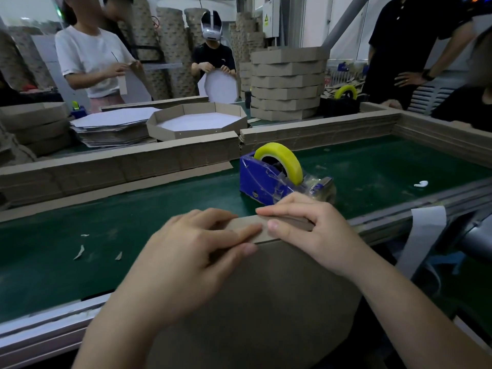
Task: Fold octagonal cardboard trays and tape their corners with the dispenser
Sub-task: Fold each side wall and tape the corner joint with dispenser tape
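Fingers (239, 233) of left hand (186, 251) and right hand (314, 233) pinch cardboard tray (266, 294) rim.
Brown underside faces camera; tape dispenser (269, 179) beyond, marking unreadable.

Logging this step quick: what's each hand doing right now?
Left hand: pinches the folded rim of the cardboard tray.
Right hand: pinches the same rim, fingers over the top.

Two hands (186, 259) (316, 235), one held tray (266, 294), one dispenser (259, 179) nearby
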Demonstrator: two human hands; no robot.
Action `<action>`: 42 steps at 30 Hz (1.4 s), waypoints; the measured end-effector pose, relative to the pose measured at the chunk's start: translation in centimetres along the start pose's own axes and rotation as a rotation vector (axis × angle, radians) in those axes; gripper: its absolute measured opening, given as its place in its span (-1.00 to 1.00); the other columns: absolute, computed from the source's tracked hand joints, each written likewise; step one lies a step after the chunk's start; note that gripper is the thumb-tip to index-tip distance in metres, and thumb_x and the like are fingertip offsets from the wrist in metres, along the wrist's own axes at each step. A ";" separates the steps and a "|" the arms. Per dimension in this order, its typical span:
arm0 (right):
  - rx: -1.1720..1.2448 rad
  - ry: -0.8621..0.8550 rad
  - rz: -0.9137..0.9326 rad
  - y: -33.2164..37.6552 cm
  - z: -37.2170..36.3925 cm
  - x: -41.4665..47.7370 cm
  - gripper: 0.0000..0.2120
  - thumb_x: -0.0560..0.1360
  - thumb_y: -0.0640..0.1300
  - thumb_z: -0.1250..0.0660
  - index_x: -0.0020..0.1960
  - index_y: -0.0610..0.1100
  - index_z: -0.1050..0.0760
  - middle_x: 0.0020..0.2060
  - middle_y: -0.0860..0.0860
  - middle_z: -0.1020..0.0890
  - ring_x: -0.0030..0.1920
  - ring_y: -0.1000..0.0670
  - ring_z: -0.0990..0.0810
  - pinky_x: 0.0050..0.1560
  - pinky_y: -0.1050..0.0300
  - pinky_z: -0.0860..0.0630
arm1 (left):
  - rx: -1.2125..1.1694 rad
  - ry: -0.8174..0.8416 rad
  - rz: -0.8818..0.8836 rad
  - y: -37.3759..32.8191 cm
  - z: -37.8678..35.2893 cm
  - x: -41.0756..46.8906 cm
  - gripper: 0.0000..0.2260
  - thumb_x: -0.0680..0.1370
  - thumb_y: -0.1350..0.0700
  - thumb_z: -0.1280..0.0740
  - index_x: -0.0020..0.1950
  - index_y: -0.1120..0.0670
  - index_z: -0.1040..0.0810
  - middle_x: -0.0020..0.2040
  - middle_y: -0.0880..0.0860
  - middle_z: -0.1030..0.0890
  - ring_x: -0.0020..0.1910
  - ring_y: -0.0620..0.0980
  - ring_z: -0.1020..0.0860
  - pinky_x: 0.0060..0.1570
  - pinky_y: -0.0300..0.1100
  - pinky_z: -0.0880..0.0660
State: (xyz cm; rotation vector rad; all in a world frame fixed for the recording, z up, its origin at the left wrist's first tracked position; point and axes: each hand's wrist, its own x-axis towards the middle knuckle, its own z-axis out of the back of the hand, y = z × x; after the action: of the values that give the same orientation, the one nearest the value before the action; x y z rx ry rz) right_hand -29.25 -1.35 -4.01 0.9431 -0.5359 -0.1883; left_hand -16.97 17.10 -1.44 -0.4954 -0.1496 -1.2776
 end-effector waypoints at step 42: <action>0.161 -0.144 -0.575 -5.6 8.9 6.8 -0.85 0.48 -0.08 -0.38 -0.24 -0.05 -0.65 -0.12 0.01 -0.56 -0.34 0.09 -0.33 -0.33 0.20 -0.22 | -0.006 -0.023 0.022 -1.0 -1.7 0.8 -0.58 0.49 -0.35 0.02 0.21 -0.41 -0.51 0.08 -0.25 -0.57 0.05 -0.14 -0.52 -0.11 -0.11 -0.49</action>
State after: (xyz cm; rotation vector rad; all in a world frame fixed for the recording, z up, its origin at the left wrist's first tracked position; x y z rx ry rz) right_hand -27.61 -13.58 -1.98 1.2323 -0.4039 -0.7433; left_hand -17.96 15.41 -2.36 -0.5155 -0.1598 -1.2514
